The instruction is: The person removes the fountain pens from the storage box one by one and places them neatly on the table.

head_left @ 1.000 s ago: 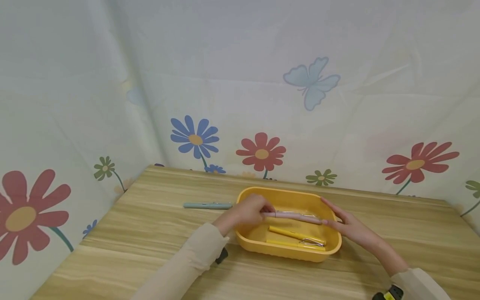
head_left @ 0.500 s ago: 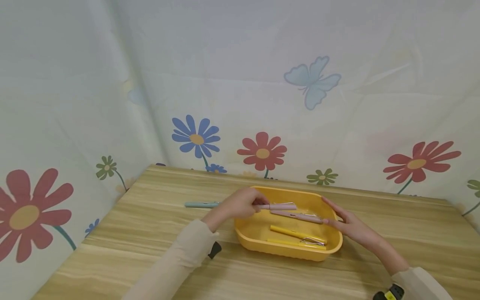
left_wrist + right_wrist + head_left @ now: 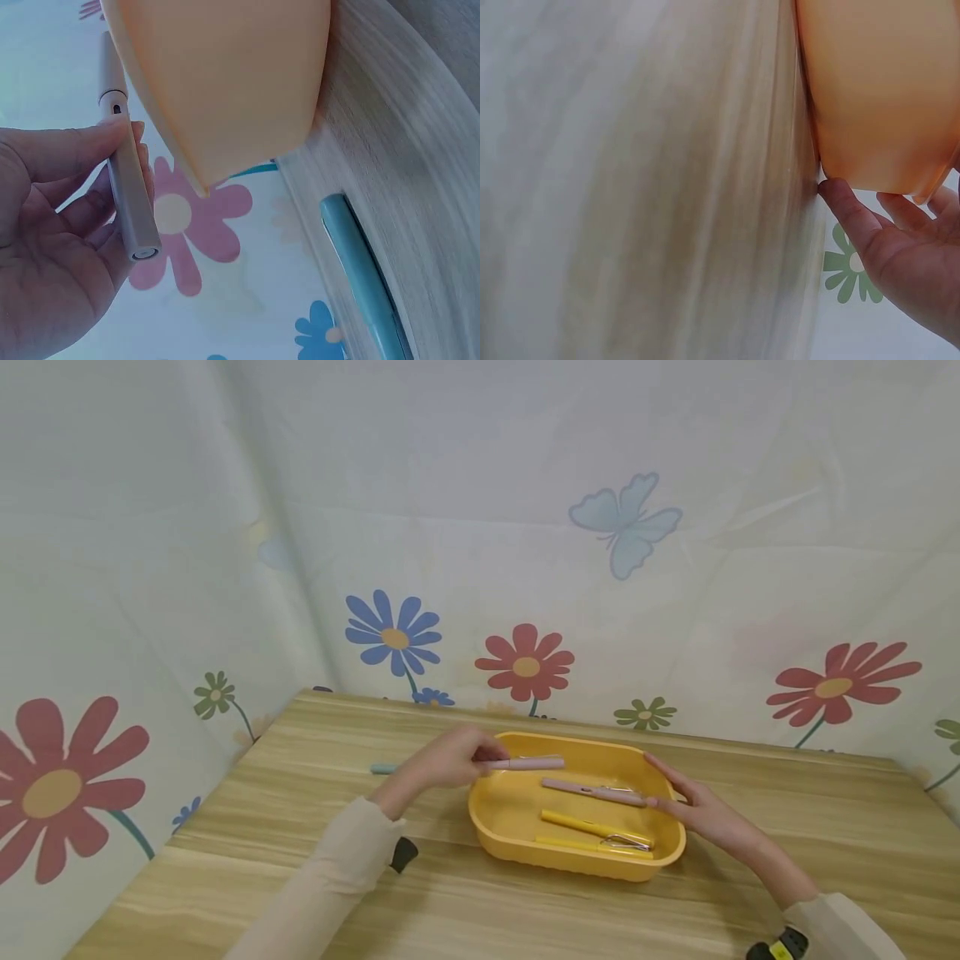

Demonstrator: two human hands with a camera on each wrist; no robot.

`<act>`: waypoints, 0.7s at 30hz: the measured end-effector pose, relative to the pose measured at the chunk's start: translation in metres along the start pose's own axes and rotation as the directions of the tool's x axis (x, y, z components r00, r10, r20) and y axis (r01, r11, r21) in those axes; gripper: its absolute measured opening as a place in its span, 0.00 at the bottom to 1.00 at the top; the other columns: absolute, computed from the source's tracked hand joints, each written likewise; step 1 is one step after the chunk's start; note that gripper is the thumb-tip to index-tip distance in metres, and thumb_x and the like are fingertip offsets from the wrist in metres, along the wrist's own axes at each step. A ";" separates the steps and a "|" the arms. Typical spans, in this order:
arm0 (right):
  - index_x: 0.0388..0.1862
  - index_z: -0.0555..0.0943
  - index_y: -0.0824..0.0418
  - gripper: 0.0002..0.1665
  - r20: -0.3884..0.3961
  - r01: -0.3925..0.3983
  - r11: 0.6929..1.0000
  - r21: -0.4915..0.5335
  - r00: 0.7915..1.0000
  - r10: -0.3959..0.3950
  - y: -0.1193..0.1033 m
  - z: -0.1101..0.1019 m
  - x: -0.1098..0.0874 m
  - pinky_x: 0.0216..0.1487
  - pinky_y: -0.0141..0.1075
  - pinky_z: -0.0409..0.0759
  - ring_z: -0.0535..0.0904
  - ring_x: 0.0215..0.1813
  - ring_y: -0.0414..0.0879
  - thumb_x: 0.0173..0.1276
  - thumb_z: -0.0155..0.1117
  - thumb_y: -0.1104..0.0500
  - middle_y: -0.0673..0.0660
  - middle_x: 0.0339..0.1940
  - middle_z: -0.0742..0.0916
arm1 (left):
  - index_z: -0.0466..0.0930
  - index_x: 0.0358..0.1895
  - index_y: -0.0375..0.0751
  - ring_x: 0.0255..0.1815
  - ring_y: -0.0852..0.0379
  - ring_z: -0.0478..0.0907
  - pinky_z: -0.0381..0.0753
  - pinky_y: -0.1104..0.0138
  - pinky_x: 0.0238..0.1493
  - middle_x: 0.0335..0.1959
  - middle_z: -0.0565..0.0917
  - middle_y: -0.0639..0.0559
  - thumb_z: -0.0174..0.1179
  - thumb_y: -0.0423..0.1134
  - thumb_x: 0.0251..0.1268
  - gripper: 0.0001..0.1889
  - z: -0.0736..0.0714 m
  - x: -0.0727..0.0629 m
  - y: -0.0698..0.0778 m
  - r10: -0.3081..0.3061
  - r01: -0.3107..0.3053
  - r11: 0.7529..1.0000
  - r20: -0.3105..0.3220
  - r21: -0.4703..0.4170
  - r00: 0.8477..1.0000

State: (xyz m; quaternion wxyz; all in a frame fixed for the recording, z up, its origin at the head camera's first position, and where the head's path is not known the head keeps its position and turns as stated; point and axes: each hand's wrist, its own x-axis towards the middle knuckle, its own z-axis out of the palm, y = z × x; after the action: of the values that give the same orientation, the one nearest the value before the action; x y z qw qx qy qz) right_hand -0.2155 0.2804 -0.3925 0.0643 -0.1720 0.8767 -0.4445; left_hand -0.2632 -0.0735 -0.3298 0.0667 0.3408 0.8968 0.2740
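Observation:
My left hand [image 3: 450, 758] pinches a pale pink fountain pen [image 3: 528, 763] between thumb and fingers, above the back left rim of a yellow tray [image 3: 487, 827]. In the left wrist view this capped pen [image 3: 131, 180] shows its small ink window and its end. On the tray's floor lie a second pink fountain pen [image 3: 592, 792] and two yellow pens [image 3: 592, 828], their clips toward the right. My right hand [image 3: 708, 818] grips the tray's right end, thumb at the rim; in the right wrist view its fingers [image 3: 851, 214] touch the outer wall.
A teal pen [image 3: 364, 277] lies on the wooden table [image 3: 247, 843] left of the tray, mostly hidden behind my left hand in the head view. Behind the table hangs a flower-printed cloth [image 3: 450, 527].
My left hand has lifted the pink pen off the tray floor and carried it left to the rim. The other pink pen now shows fully. My right hand has stayed put.

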 end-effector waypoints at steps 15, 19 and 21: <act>0.72 0.49 0.59 0.37 0.006 0.002 1.000 0.021 1.000 -0.002 -0.001 0.001 0.000 0.59 0.66 0.48 0.44 0.69 0.69 0.69 0.51 0.54 0.67 0.71 0.53 | 0.83 0.39 0.35 0.30 0.61 0.76 0.78 0.71 0.36 0.33 0.84 0.45 0.59 0.25 0.54 0.09 -0.014 -0.022 -0.024 0.070 -0.072 0.996 -0.034 -0.055 0.997; 0.72 0.49 0.59 0.37 0.007 -0.002 1.000 0.029 1.000 0.002 -0.001 0.001 -0.001 0.59 0.66 0.48 0.43 0.69 0.69 0.69 0.51 0.55 0.67 0.71 0.53 | 0.82 0.39 0.34 0.31 0.61 0.76 0.78 0.71 0.37 0.32 0.84 0.46 0.59 0.24 0.53 0.09 -0.018 -0.029 -0.031 0.075 -0.077 0.995 -0.038 -0.056 0.996; 0.72 0.49 0.58 0.37 0.008 -0.004 1.000 0.028 1.000 0.004 -0.001 0.001 0.000 0.59 0.66 0.48 0.43 0.69 0.69 0.69 0.51 0.54 0.67 0.71 0.53 | 0.82 0.39 0.34 0.31 0.61 0.76 0.78 0.70 0.37 0.32 0.83 0.48 0.60 0.24 0.53 0.10 -0.020 -0.033 -0.034 0.064 -0.066 0.997 -0.040 -0.052 0.997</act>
State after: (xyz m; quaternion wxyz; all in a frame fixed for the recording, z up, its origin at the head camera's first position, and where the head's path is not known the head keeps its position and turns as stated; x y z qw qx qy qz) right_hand -0.2146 0.2792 -0.3920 0.0711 -0.1710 0.8706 -0.4558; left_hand -0.2635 -0.1247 -0.3333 0.0495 0.3625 0.8789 0.3061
